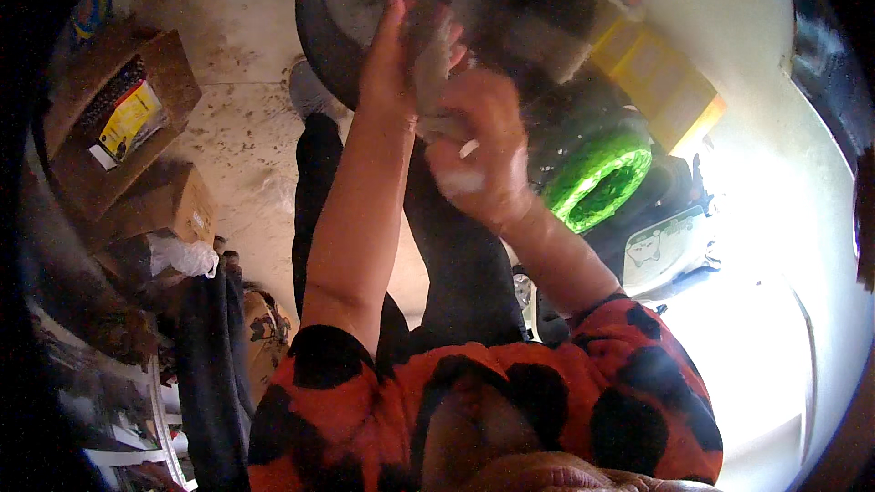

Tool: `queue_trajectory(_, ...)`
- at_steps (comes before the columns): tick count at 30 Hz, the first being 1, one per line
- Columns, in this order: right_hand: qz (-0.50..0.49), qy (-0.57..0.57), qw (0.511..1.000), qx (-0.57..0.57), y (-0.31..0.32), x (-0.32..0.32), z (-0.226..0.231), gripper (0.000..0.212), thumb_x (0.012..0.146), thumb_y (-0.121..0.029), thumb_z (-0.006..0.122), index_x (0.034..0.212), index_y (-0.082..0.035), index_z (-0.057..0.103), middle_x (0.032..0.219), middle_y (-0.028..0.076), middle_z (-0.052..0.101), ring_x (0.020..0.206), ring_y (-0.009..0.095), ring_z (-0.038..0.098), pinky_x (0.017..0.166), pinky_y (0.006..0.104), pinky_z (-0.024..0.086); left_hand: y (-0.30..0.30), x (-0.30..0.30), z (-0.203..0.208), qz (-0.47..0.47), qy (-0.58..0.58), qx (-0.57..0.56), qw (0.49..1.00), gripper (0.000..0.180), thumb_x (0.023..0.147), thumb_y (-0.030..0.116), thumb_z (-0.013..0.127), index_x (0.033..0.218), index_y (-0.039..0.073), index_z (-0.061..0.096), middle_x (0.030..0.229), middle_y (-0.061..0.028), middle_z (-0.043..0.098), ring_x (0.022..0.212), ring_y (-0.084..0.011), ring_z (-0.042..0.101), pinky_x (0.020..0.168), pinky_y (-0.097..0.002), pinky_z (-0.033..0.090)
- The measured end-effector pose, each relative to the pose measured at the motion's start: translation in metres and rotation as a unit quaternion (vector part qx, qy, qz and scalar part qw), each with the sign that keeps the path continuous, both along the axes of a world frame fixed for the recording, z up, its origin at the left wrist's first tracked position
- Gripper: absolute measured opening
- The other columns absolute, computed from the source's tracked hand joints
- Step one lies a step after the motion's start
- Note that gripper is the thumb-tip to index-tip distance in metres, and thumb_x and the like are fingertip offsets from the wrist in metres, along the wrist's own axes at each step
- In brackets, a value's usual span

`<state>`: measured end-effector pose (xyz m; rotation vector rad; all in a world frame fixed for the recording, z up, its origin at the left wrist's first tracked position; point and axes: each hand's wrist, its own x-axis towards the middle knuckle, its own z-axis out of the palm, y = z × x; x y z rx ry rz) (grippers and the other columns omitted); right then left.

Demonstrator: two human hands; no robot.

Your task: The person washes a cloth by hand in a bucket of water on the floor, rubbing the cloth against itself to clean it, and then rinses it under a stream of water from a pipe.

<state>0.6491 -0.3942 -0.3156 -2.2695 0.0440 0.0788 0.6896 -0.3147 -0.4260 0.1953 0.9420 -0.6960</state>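
Both of my hands are together in front of me, over a large dark round tub (314, 32) with pale, dirt-smeared contents. My left hand (387, 68) is closed around a greyish-brown piece (430, 68), its thumb pointing up and away; blur hides what kind of thing it is. Close beside it on the right, my right hand (483, 150) is curled and smeared by motion. A small pale bit shows by its fingers, at the lower end of the greyish piece. What the right fingers hold cannot be made out.
Right of my hands lie a bright green ring-shaped coil (602, 180) and a yellow box (670, 91). Two cardboard boxes stand at left, an open one (178, 82) with a yellow packet (132, 120) inside, another (187, 205) nearer. Dirt is scattered across the floor (246, 118).
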Motion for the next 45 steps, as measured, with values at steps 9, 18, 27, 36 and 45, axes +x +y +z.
queue_trajectory(9,-0.048,0.122,0.962,-0.241,-0.043,0.064,-0.123,0.014,0.076,-0.014,0.058,0.087,-0.005,0.055,0.087,0.015,0.056,0.081,0.033,0.058,0.067,0.042,0.05,-0.05,-0.006,-0.026,-0.138,-0.123,0.225,0.957,0.038,0.082,0.032,0.054,0.113,0.012,0.051,0.11,-0.0101,0.056,0.098,-0.0273,0.055,0.081,-0.0342,0.047)
queue_trajectory(18,-0.139,0.141,0.979,-0.048,-0.028,0.077,-0.099,0.025,0.07,-0.017,0.056,0.091,-0.004,0.055,0.118,0.02,0.05,0.108,0.031,0.05,0.097,0.0452,0.033,-0.031,0.005,-0.014,-0.016,-0.228,0.021,0.973,0.042,0.09,0.036,0.043,0.122,0.009,0.046,0.12,-0.0073,0.05,0.115,-0.0249,0.043,0.092,-0.0411,0.038)
queue_trajectory(27,-0.061,0.028,0.997,0.029,-0.017,0.056,-0.078,0.053,0.077,-0.035,0.055,0.123,-0.01,0.046,0.126,0.017,0.044,0.119,0.038,0.037,0.101,0.0488,0.025,-0.027,0.008,-0.007,-0.069,-0.246,-0.02,0.967,0.048,0.089,0.041,0.045,0.123,0.008,0.041,0.114,-0.0099,0.05,0.105,-0.0258,0.05,0.085,-0.0409,0.044)
queue_trajectory(36,-0.153,-0.085,0.957,-0.231,-0.122,0.007,-0.063,0.058,0.067,-0.02,0.07,0.119,-0.008,0.046,0.121,0.02,0.044,0.108,0.039,0.043,0.091,0.0445,0.037,-0.031,0.03,0.016,-0.073,-0.087,0.233,0.966,0.016,0.082,0.016,0.057,0.096,0.009,0.053,0.069,-0.0042,0.052,0.055,-0.0147,0.047,0.046,-0.0296,0.038)
queue_trajectory(45,-0.052,0.181,0.912,-0.365,-0.111,0.012,-0.012,0.031,0.077,-0.023,0.065,0.106,-0.016,0.057,0.076,0.012,0.062,0.066,0.032,0.062,0.06,0.0419,0.051,0.0,0.028,-0.034,-0.098,-0.044,0.265,0.958,0.027,0.082,0.014,0.056,0.107,0.009,0.05,0.09,-0.0076,0.054,0.08,-0.018,0.053,0.061,-0.0328,0.045)
